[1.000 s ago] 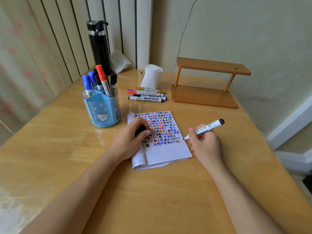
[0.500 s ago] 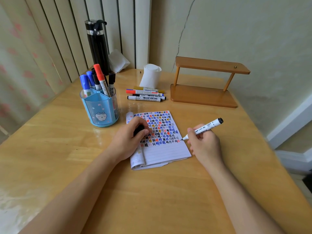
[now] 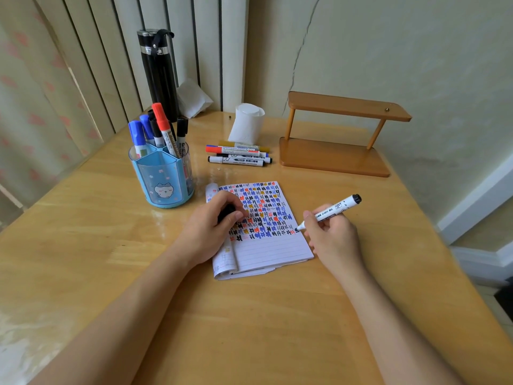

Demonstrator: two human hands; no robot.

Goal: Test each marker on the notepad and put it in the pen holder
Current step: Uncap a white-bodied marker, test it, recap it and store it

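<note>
marker (image 3: 330,212) tip edged left onto notepad (image 3: 272,245) right edge, right hand (image 3: 330,240) gripping marker, left hand (image 3: 211,229) pinching black cap (image 3: 226,211) on notepad

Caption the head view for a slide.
Right hand holds a marker, tip on the notepad; left hand, gripping a black cap, rests on the page.

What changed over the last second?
The right hand eased the marker slightly left, bringing its tip onto the right edge of the notepad. Nothing was picked up or released. The left hand still rests on the notepad holding a black cap; the pen holder stayed put.
</note>
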